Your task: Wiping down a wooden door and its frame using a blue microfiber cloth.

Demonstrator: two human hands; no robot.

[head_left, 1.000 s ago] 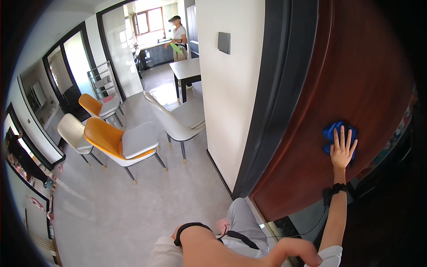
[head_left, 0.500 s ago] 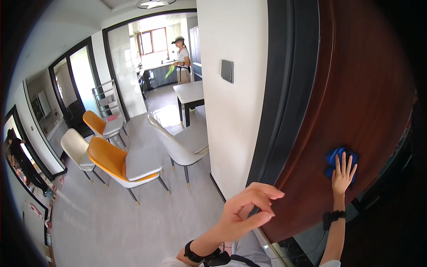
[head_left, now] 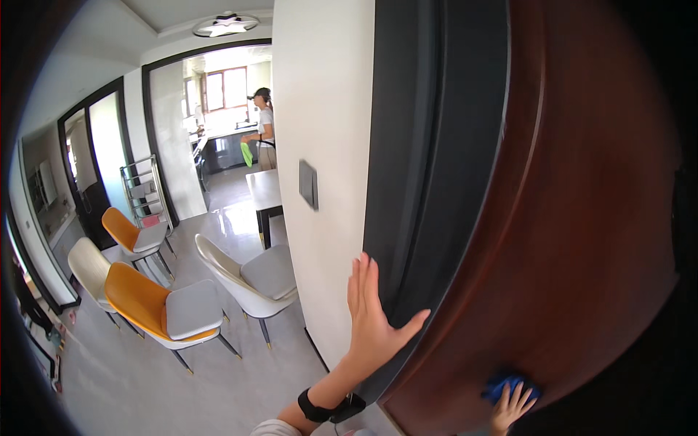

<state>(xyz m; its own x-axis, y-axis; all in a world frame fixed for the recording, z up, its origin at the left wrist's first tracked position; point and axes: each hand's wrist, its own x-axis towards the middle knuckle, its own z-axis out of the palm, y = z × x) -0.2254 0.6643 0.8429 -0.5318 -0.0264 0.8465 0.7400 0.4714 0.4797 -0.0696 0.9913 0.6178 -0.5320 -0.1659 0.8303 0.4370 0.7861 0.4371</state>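
Note:
Low at the right, my right hand presses a crumpled blue cloth against a reddish-brown wooden door. Its fingers are spread over the cloth, holding it to the surface. My left hand is raised in front of the dark grey door frame, fingers up and thumb stretched out, with nothing in it. I cannot tell whether its fingertips touch the frame. A black band circles my left wrist.
Left of the frame is a white wall with a grey switch. Orange chairs and cream chairs stand near a table. A person holding a green cloth is in the kitchen beyond. Another dark-clothed figure shows at far left.
My right hand and the blue cloth have moved down the door. The left hand has risen towards the frame and its bent fingers have straightened. The whole view has shifted.

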